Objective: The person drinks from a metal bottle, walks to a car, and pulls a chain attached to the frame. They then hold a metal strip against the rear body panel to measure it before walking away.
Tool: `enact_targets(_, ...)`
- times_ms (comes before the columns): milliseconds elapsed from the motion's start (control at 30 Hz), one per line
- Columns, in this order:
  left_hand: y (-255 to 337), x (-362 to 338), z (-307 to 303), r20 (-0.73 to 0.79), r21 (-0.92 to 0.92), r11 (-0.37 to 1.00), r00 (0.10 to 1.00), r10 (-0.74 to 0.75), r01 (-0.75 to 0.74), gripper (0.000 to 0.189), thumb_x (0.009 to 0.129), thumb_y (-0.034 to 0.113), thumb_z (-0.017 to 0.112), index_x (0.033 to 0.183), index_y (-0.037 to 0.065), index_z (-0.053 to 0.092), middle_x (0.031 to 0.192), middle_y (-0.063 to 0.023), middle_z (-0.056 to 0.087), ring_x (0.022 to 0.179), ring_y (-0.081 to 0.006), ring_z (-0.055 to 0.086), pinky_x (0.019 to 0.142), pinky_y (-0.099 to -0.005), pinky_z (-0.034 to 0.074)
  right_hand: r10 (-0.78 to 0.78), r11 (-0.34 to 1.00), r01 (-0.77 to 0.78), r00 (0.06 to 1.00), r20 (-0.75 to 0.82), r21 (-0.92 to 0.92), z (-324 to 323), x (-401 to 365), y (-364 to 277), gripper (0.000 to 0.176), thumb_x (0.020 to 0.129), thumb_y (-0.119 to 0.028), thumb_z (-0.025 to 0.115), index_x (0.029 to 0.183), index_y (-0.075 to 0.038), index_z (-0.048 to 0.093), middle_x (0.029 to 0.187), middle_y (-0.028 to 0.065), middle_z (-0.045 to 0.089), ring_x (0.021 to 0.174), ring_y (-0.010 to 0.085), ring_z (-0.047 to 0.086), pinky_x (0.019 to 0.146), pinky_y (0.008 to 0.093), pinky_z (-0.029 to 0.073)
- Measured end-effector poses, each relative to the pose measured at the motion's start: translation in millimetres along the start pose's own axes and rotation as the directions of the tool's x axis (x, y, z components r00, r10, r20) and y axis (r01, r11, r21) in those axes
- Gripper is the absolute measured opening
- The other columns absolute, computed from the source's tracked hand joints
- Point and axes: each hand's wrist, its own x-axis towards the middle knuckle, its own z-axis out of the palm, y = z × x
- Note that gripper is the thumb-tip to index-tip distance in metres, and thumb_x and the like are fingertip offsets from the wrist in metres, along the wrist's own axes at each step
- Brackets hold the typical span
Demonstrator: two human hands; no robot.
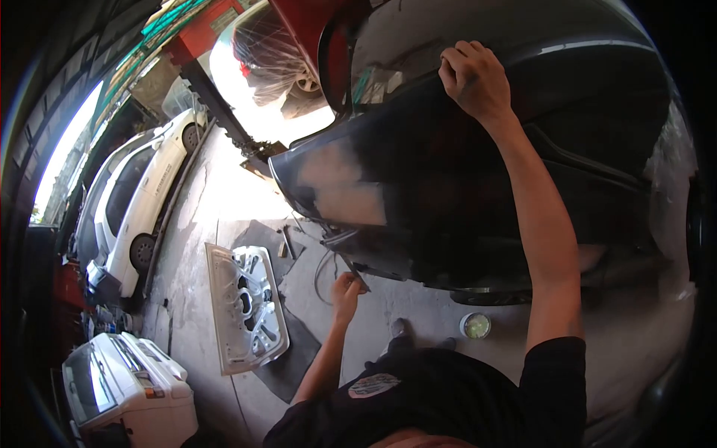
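Black car panel [448,194]: I see the right hand [474,78] gripping its top edge, the left hand [347,287] with fingers closed at its lower edge. I can't read the shirt patch [373,385].

No writing can be read anywhere here. The oval patch [372,385] on the black shirt carries some print, but it is too blurred to make out. The red and green board [196,26] overhead shows marks too small to tell. The black car panel [418,187] bears no legible lettering.
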Motion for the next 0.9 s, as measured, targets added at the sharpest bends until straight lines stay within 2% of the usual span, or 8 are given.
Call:
enact_targets(267, -226.6, -260.5, -180.7, -0.495, 0.047, 0.607, 0.546, -0.676, 0.793, 0.021, 0.084, 0.004, 0.054, 0.091, -0.012, 0.065, 0.070, -0.0182, 0.066, 0.055, -0.0283, 0.068, 0.046, -0.0370, 0.055, -0.178, 0.649, 0.507, 0.826, 0.535, -0.567, 56.9, -18.5, 97.2, 0.036, 0.109, -0.035, 0.051, 0.130, -0.013, 0.070, 0.129, 0.0057, 0.072, 0.116, 0.0214, 0.069, 0.097, 0.0329, 0.055)
enact_targets(333, -239.6, -290.7, -215.9, -0.541, -0.064, 0.549, 0.434, -0.721, 0.833, 0.020, 0.084, 0.002, 0.054, 0.093, -0.012, 0.065, 0.072, -0.0202, 0.067, 0.055, -0.0286, 0.068, 0.042, -0.0386, 0.054, -0.447, 0.792, 0.512, 0.857, 0.254, -0.332, 80.5, -35.9, 160.5, 0.033, 0.109, -0.025, 0.050, 0.131, -0.010, 0.069, 0.131, 0.0075, 0.071, 0.120, 0.0223, 0.067, 0.101, 0.0311, 0.053)
enact_targets(400, -248.0, -293.0, -234.8, -0.557, -0.093, 0.525, 0.393, -0.732, 0.846, 0.020, 0.085, 0.001, 0.054, 0.094, -0.012, 0.065, 0.074, -0.0201, 0.067, 0.055, -0.0278, 0.068, 0.042, -0.0377, 0.053, -0.200, 0.976, 0.210, 0.970, 0.137, -0.061, 19.7, 10.8, 16.6, 0.021, 0.086, -0.016, 0.063, 0.077, -0.002, 0.076, 0.079, 0.0182, 0.073, 0.068, 0.0353, 0.069, 0.064, 0.0479, 0.055)
enact_targets(533, -265.5, -248.6, -274.6, -0.506, -0.237, 0.592, 0.422, -0.752, 0.770, 0.020, 0.085, 0.003, 0.054, 0.096, -0.010, 0.066, 0.075, -0.0188, 0.068, 0.058, -0.0257, 0.069, 0.046, -0.0368, 0.057, -0.275, 0.961, 0.276, 0.960, 0.043, -0.008, 17.0, 16.5, -12.3, 0.024, 0.085, -0.013, 0.060, 0.075, 0.002, 0.075, 0.078, 0.0190, 0.073, 0.070, 0.0369, 0.070, 0.066, 0.0453, 0.056)
enact_targets(600, -275.4, -207.5, -303.6, -0.465, -0.175, 0.646, 0.516, -0.720, 0.743, 0.020, 0.088, 0.006, 0.056, 0.101, -0.008, 0.062, 0.077, -0.0155, 0.065, 0.061, -0.0284, 0.069, 0.053, -0.0424, 0.062, 0.236, 0.918, -0.128, 0.937, 0.257, -0.375, 65.7, -12.1, 160.4, 0.025, 0.086, -0.014, 0.061, 0.076, 0.002, 0.076, 0.078, 0.0194, 0.074, 0.070, 0.0362, 0.071, 0.066, 0.0442, 0.057)
enact_targets(733, -257.0, -126.8, -370.3, -0.416, -0.055, 0.803, 0.717, -0.559, 0.593, 0.015, 0.087, 0.005, 0.054, 0.092, -0.007, 0.062, 0.071, -0.0122, 0.061, 0.059, -0.0241, 0.066, 0.052, -0.0384, 0.059, 0.116, 0.993, -0.119, 0.975, 0.189, 0.005, 14.3, 19.3, -31.5, 0.026, 0.087, -0.019, 0.065, 0.081, 0.001, 0.079, 0.080, 0.0191, 0.075, 0.070, 0.0347, 0.072, 0.064, 0.0422, 0.059)
enact_targets(800, -285.5, -90.4, -410.6, -0.444, -0.012, 0.830, 0.741, -0.504, 0.557, 0.018, 0.080, 0.009, 0.058, 0.085, -0.006, 0.068, 0.063, -0.0133, 0.066, 0.054, -0.0209, 0.066, 0.049, -0.0355, 0.052, 0.088, 0.985, -0.034, 0.941, 0.326, -0.166, 28.1, -9.2, 152.0, 0.031, 0.105, -0.027, 0.056, 0.123, -0.008, 0.074, 0.129, 0.0048, 0.072, 0.110, 0.0192, 0.071, 0.100, 0.0287, 0.052)
enact_targets(900, -287.4, -46.2, -456.9, -0.433, 0.070, 0.837, 0.773, -0.464, 0.542, 0.015, 0.080, 0.008, 0.057, 0.077, -0.004, 0.066, 0.060, -0.0137, 0.064, 0.052, -0.0221, 0.065, 0.048, -0.0380, 0.052, 0.135, 0.979, -0.100, 0.971, 0.198, -0.179, 21.0, 5.7, -49.6, 0.030, 0.104, -0.010, 0.048, 0.121, -0.004, 0.072, 0.123, 0.0093, 0.072, 0.116, 0.0219, 0.068, 0.100, 0.0328, 0.052)
